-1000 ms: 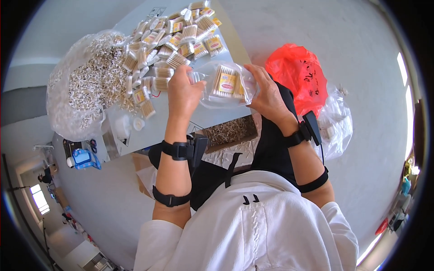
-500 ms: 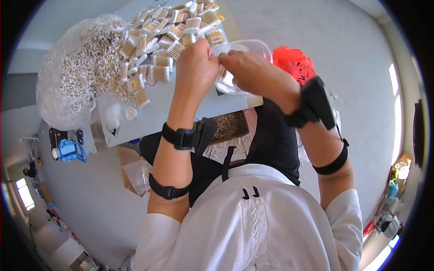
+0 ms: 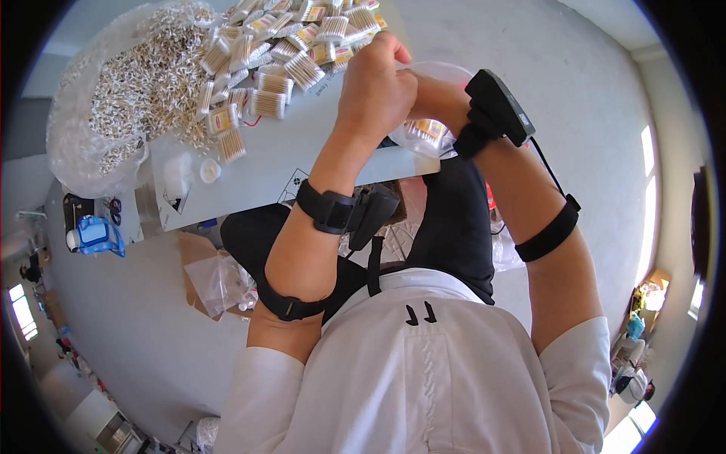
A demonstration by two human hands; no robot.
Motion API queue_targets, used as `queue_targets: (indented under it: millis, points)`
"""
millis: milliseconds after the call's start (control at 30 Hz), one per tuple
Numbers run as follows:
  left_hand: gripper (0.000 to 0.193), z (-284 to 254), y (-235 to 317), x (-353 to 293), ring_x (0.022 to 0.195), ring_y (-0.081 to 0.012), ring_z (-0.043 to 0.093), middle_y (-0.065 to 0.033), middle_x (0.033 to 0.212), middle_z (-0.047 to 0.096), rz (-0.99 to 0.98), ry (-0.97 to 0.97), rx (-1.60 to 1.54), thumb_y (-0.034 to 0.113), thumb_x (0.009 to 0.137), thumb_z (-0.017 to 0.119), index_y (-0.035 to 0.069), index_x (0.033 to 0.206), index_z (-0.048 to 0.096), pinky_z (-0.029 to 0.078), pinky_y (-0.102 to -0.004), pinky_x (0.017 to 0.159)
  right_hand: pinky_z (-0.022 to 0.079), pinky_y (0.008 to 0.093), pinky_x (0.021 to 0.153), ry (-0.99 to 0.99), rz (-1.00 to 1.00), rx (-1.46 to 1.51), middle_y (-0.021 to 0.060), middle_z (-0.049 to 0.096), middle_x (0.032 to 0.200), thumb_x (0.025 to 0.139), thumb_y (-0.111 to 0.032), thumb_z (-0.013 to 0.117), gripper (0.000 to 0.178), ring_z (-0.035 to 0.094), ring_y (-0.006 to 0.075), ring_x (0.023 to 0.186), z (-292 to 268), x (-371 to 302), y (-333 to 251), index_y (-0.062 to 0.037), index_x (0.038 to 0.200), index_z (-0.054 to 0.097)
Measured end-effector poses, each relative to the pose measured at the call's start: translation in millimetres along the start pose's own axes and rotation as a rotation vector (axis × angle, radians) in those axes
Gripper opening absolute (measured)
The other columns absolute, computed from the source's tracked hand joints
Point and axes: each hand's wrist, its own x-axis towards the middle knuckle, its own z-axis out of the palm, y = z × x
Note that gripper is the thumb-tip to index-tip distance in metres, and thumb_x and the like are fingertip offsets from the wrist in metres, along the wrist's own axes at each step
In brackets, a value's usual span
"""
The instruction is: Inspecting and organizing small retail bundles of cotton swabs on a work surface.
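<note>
My left hand and my right hand meet above the near edge of the white table, both closed on a clear plastic bag that holds small packs of cotton swabs. The bag hangs below my right wrist, partly hidden by my hands. Behind my left hand lie several small bundled swab packs spread over the table top. A big clear bag of loose swabs sits at the table's left end.
A small white cap and a white bottle stand near the table's front left. A blue device lies on the floor at left. Brown paper and clear bags lie under the table.
My hands have come together and lifted closer to me with the clear bag. The red bag at the right is now hidden behind my right arm.
</note>
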Motion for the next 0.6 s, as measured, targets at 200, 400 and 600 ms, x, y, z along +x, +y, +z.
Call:
queue_targets:
  millis: [200, 400, 600]
  points:
    - [0.022, -33, -28, 8, 0.074, -0.0338, 0.066, -0.0217, 0.079, 0.067, -0.071, -0.01, 0.069, 0.008, 0.073, 0.055, 0.0, 0.091, 0.066, 0.052, -0.0394, 0.07, 0.048, 0.0397, 0.084, -0.054, -0.059, -0.138, 0.0186, 0.066, 0.099, 0.081, -0.017, 0.064, 0.026, 0.062, 0.0354, 0.099, -50, -43, -70, -0.0027, 0.103, 0.065]
    - [0.018, -45, -30, 8, 0.058, -0.0244, 0.064, -0.0177, 0.068, 0.065, -0.042, -0.051, 0.016, 0.008, 0.078, 0.055, -0.002, 0.085, 0.067, 0.05, -0.0345, 0.056, 0.049, 0.0355, 0.083, 0.566, -0.369, -0.174, 0.0138, 0.066, 0.093, 0.08, -0.01, 0.07, 0.02, 0.061, 0.0312, 0.089, -60, -119, -118, 0.0018, 0.095, 0.063]
    - [0.016, -52, -14, 3, 0.044, -0.0111, 0.053, -0.0041, 0.057, 0.059, -0.35, -0.025, -0.358, 0.009, 0.084, 0.054, 0.0, 0.078, 0.066, 0.04, -0.0255, 0.038, 0.048, 0.0296, 0.064, 0.735, 0.053, 0.23, 0.0132, 0.063, 0.083, 0.075, 0.003, 0.066, 0.011, 0.06, 0.0261, 0.07, -39, -137, -59, 0.0028, 0.085, 0.062]
